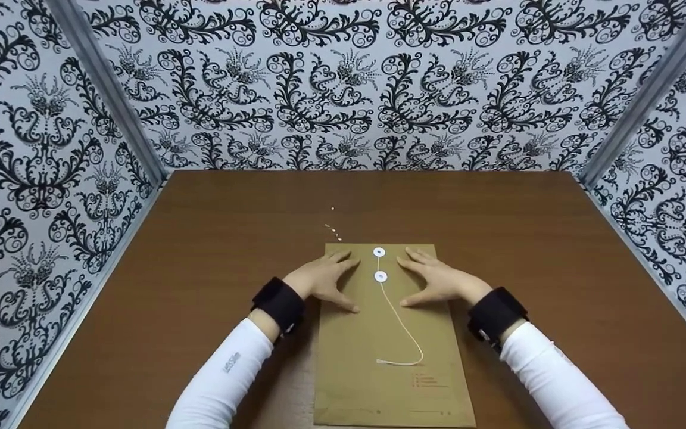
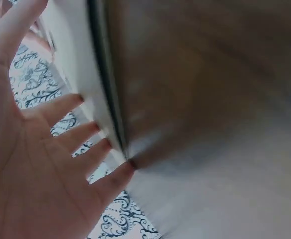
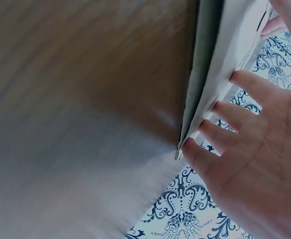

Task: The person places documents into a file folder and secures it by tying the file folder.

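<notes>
Envelope (image 1: 379,339), brown and of the string-tie sort, lies flat near the middle of the table (image 1: 557,256), its long side running from the near edge toward the far wall. At its far end sit two white paper discs (image 1: 379,264), one on the flap and one just below, and a white string (image 1: 402,328) trails loose from the lower disc toward the near end, so the closure looks unwound. Left hand (image 1: 324,279) and right hand (image 1: 438,280) rest on the far part of the envelope, one on each side of the discs, fingers spread and fairly straight, palms down; this seems a way to steady the envelope flat. Only the head view shows this layout, the discs and the string. From the wrist views comes what it cannot: the left fingertips (image 2: 105,144) and the right fingertips (image 3: 195,147) meet a pale edge, apparently the envelope's far end, though both views are blurred. Neither hand pinches anything. White sleeves (image 1: 224,375) and black wrist bands (image 1: 278,302) cover the arms.
</notes>
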Demonstrator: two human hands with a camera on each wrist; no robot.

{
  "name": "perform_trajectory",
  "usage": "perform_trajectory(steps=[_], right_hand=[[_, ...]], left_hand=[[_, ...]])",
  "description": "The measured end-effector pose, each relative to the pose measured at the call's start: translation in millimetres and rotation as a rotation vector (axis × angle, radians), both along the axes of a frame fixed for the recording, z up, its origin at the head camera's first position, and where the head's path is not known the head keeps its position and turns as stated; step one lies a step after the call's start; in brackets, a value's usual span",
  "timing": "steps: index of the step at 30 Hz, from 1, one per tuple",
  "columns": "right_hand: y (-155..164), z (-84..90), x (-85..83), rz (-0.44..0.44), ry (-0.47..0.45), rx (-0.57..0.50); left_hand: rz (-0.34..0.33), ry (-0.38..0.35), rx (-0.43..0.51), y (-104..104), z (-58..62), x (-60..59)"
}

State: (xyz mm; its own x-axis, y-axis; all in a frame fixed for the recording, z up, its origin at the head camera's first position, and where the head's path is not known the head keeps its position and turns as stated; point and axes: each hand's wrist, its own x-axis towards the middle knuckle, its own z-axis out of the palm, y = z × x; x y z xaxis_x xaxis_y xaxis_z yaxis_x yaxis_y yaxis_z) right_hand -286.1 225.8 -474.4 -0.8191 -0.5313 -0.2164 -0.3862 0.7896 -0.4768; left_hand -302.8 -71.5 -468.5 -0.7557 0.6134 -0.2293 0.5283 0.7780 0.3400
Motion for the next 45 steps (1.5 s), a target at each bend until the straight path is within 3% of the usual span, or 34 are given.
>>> perform_trajectory(steps=[7, 18, 23, 38, 45], right_hand=[[-2, 0.6, 0.8, 0.004, 0.022, -0.02], [-12, 3.5, 11.2, -0.028, 0.115, -0.014], [-18, 4.7, 24.6, -0.051, 0.214, -0.005], [-27, 7.4, 73.8, -0.01, 0.2, -0.056], [-32, 6.6, 86.0, -0.018, 0.228, -0.036]], left_hand=[[0.012, 0.042, -0.059, 5, 8.0, 4.7], [0.01, 0.082, -0.111, 9, 7.9, 7.5], [0.003, 0.082, -0.108, 9, 8.0, 7.4], [0.009, 0.052, -0.147, 10, 9.4, 7.4], [-0.003, 0.047, -0.147, 9, 10.6, 8.5]])
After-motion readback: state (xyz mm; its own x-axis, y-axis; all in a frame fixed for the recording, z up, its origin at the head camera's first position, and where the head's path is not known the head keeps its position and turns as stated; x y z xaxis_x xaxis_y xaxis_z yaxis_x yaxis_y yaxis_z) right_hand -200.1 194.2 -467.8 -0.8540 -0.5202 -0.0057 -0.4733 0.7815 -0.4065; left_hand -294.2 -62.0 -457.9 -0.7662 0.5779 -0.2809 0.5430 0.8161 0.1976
